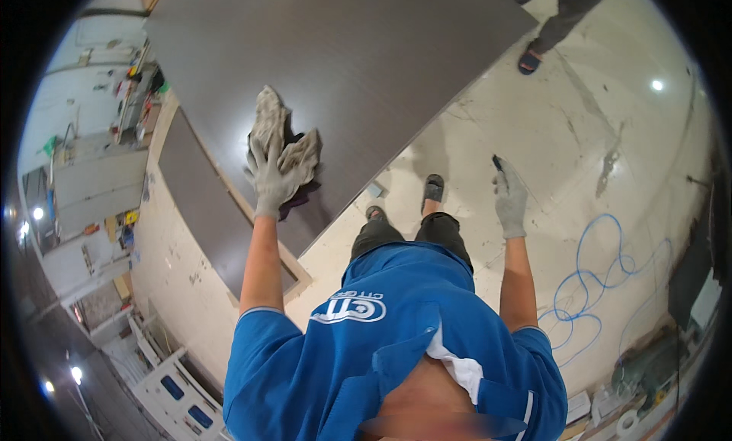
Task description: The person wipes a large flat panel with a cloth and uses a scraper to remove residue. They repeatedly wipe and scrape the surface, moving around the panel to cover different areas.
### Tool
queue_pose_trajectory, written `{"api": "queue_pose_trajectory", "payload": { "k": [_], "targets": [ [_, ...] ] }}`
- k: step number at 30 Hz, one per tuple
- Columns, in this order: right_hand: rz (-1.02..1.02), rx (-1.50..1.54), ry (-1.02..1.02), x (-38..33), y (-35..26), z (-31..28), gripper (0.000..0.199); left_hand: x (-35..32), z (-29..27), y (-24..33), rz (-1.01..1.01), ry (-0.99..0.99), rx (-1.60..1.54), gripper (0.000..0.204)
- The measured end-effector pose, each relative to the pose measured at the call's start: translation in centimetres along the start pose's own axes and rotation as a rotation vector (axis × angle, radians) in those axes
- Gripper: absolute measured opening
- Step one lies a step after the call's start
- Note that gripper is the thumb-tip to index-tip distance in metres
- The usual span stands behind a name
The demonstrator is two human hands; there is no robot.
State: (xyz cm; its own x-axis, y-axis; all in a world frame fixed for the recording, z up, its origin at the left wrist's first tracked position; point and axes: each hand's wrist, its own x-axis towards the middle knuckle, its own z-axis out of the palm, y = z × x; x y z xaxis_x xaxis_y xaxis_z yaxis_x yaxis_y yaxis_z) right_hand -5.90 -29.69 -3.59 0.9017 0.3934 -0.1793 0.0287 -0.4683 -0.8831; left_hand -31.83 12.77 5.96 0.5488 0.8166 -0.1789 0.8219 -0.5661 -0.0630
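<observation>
My left hand (pixel 267 183), in a pale grey work glove, presses on a bunched rag (pixel 271 119), part beige and part dark, with its cloth gathered round the fingers. Under the rag is a large dark grey-brown panel (pixel 366 67) with a smooth, slightly shiny face. Out to the right, over the floor, my right hand (pixel 511 201) wears the same kind of glove. Its fingers are closed round a small object with a black tip (pixel 498 164), whose kind I cannot make out.
A narrower dark panel (pixel 200 189) with a pale wooden edge lies left of the large one. Blue hose (pixel 581 288) coils on the floor at right. Another person's foot in a dark sandal (pixel 529 61) is beyond the panel. Shelves and tools (pixel 133 98) line the left.
</observation>
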Motion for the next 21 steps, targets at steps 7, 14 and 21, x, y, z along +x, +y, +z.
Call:
{"api": "queue_pose_trajectory", "payload": {
  "k": [7, 14, 21],
  "targets": [
    [0.008, 0.122, 0.087, 1.4, -0.8, 0.6, 0.035, -0.9, 4.6, 9.0, 0.434, 0.280, -0.354, 0.043],
    [0.073, 0.064, 0.166, -0.8, 0.5, -0.3, 0.035, 5.4, 0.9, 29.6, 1.106, 0.330, -0.473, 0.045],
    [0.227, 0.161, 0.328, -4.3, 4.7, -3.4, 0.036, 13.6, -0.7, 49.2, 1.181, 0.471, -0.351, 0.038]
  ]
}}
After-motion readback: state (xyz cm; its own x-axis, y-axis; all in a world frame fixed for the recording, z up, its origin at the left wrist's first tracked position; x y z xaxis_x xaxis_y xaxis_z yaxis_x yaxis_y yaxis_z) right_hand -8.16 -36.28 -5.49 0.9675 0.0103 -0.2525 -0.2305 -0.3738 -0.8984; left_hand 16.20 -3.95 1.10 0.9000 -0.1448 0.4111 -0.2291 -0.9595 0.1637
